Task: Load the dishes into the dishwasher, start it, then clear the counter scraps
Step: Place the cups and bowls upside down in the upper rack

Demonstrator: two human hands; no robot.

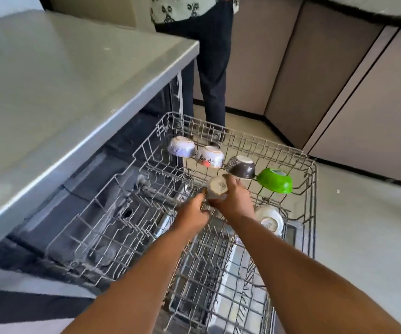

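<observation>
1. One steel counter (69, 75) ran along the left; under it the dishwasher (112, 179) stood open.
2. One second person (209, 56) stood at the far end of it.
3. One wire rack (311, 208) was pulled out.
4. Four bowls sat upside down in its far row: purple-patterned bowl (181, 147), floral bowl (209, 156), dark bowl (241, 167), green bowl (275, 180). One white dish (270, 220) leaned at the right side.
5. Two hands were over the rack's middle. The right hand (237, 198) gripped one cup (216, 188), fingers curled round it, base up; the left hand (193, 212) touched its lower edge, fingers bent, grip not discernible.
</observation>
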